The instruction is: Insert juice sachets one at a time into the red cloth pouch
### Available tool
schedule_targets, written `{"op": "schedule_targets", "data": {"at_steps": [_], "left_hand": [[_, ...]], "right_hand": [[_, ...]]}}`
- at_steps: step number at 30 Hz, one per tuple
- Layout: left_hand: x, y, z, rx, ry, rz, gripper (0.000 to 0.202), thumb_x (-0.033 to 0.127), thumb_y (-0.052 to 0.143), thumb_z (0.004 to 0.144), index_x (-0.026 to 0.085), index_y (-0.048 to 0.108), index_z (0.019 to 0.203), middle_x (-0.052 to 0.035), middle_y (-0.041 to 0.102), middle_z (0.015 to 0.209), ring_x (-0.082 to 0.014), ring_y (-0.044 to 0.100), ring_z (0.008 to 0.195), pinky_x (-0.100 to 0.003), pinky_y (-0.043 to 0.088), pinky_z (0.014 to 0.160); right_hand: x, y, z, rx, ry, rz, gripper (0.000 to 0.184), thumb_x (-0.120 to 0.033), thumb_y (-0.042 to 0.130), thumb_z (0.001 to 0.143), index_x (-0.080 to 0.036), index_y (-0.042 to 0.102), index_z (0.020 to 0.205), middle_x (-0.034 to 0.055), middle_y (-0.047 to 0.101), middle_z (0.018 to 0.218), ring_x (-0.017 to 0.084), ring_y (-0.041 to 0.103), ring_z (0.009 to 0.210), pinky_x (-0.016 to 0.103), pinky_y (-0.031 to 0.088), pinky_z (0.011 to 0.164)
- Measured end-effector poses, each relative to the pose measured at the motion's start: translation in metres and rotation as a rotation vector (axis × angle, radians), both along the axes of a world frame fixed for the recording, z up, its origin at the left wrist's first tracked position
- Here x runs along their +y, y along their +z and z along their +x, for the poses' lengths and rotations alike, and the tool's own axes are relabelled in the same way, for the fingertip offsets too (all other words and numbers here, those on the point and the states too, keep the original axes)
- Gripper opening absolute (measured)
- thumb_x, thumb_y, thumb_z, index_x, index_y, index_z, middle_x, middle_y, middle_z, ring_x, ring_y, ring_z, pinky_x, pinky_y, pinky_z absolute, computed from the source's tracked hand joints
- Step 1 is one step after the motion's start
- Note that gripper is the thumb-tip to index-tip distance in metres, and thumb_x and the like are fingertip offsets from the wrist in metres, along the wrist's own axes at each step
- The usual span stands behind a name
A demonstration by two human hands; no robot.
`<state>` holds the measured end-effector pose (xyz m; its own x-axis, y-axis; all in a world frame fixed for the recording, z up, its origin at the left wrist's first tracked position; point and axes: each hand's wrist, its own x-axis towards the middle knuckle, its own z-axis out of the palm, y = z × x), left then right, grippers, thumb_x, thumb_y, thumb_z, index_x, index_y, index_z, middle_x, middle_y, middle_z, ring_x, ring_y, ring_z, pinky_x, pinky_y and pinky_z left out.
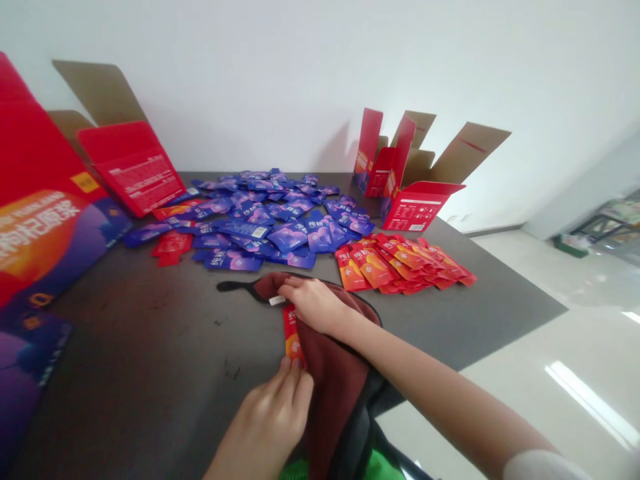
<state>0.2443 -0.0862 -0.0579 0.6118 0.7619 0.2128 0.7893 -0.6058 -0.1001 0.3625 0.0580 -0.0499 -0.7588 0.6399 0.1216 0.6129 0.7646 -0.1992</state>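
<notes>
My left hand [277, 403] pinches the near end of a red and orange sachet [291, 333] that lies at the table's near side. A brown cloth [330, 380] with black edging, a black loop and a white tag partly covers this sachet. Pressed onto the cloth, just above the sachet's far end, is my right hand [315, 303], its fingers bent over the fabric. The cloth hangs down over the table's near edge. Just beyond my right hand lies a heap of red sachets [400, 263]; a larger spread of purple sachets [270, 220] covers the back middle.
Open red boxes [417, 203] stand at the back right, flaps up. More open cartons [133, 167] stand at the left, one large and close. A small red piece [173, 247] lies beside the purple sachets. The grey table [150, 360] meets a white wall [250, 80].
</notes>
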Motion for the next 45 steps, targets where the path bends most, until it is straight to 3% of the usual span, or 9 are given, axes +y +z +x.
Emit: {"op": "schedule_targets", "data": {"at_steps": [4,7,11,15,20,27,33,39,45], "left_hand": [[0.002,0.011,0.007,0.015,0.125,-0.244,0.041,-0.007,0.033,0.073,0.012,0.059,0.099,-0.0157,0.063,0.107,-0.0225,0.06,0.098,-0.033,0.052,0.076],[0.002,0.015,0.01,-0.022,0.186,-0.352,0.042,-0.006,0.032,0.074,0.014,0.056,0.102,-0.0151,0.063,0.107,-0.021,0.062,0.094,-0.035,0.052,0.076],[0.001,0.015,0.009,0.0,0.191,-0.34,0.042,-0.006,0.03,0.073,0.014,0.057,0.099,-0.0132,0.065,0.1,-0.021,0.063,0.089,-0.035,0.052,0.073],[0.0,0.007,0.006,0.028,0.116,-0.201,0.047,-0.008,0.031,0.07,0.013,0.058,0.102,-0.0126,0.066,0.099,-0.0211,0.063,0.089,-0.033,0.053,0.071],[-0.001,-0.003,-0.001,0.03,0.017,0.03,0.047,-0.008,0.031,0.069,0.013,0.06,0.1,-0.0133,0.066,0.102,-0.0212,0.063,0.091,-0.026,0.054,0.067],[0.005,0.004,0.004,-0.074,0.081,-0.159,0.042,-0.006,0.035,0.07,0.015,0.06,0.095,-0.0113,0.066,0.102,-0.0202,0.062,0.094,-0.027,0.052,0.073],[0.006,0.013,0.01,0.035,0.164,-0.305,0.044,-0.006,0.033,0.071,0.016,0.06,0.097,-0.0111,0.066,0.101,-0.0188,0.064,0.089,-0.029,0.053,0.071],[0.003,0.0,0.007,0.04,0.106,-0.067,0.049,-0.008,0.032,0.068,0.014,0.062,0.1,-0.0106,0.068,0.094,-0.0189,0.065,0.082,-0.027,0.053,0.067],[0.001,-0.007,0.0,0.055,-0.014,0.156,0.046,-0.007,0.028,0.071,0.012,0.061,0.098,-0.0113,0.067,0.099,-0.0193,0.063,0.089,-0.024,0.054,0.064]], "right_hand": [[0.013,0.009,0.0,0.031,-0.098,0.021,0.023,-0.005,0.042,0.077,-0.014,0.057,0.092,0.0085,0.063,0.094,0.018,0.06,0.087,0.027,0.043,0.074],[-0.006,0.027,0.013,0.114,-0.156,0.06,0.029,-0.004,0.036,0.08,-0.017,0.054,0.099,0.006,0.06,0.106,0.015,0.057,0.097,0.023,0.042,0.078],[-0.057,0.037,0.036,0.226,-0.106,0.059,0.03,-0.007,0.035,0.083,-0.019,0.053,0.104,0.0034,0.056,0.114,0.013,0.054,0.105,0.021,0.041,0.086],[-0.084,0.02,0.037,0.078,0.068,0.044,0.017,-0.016,0.042,0.084,-0.016,0.055,0.095,0.0067,0.056,0.108,0.015,0.054,0.1,0.024,0.042,0.087],[-0.057,0.005,0.018,0.007,0.11,0.068,0.015,-0.018,0.042,0.086,-0.014,0.055,0.092,0.0079,0.056,0.103,0.015,0.053,0.1,0.024,0.04,0.088],[0.012,0.007,-0.004,-0.041,-0.034,0.006,0.022,-0.007,0.04,0.081,-0.014,0.057,0.093,0.0079,0.062,0.093,0.017,0.059,0.088,0.026,0.043,0.075],[-0.03,0.042,0.024,0.192,-0.045,0.067,0.031,-0.005,0.036,0.08,-0.019,0.054,0.102,0.0026,0.055,0.115,0.013,0.054,0.104,0.022,0.042,0.084],[-0.079,0.032,0.039,0.011,0.097,0.108,0.019,-0.017,0.038,0.087,-0.015,0.055,0.095,0.0081,0.056,0.107,0.015,0.053,0.103,0.026,0.041,0.09],[-0.054,0.004,0.02,-0.02,0.126,0.122,0.014,-0.018,0.041,0.087,-0.014,0.054,0.088,0.0072,0.056,0.097,0.015,0.053,0.095,0.025,0.044,0.082]]}}
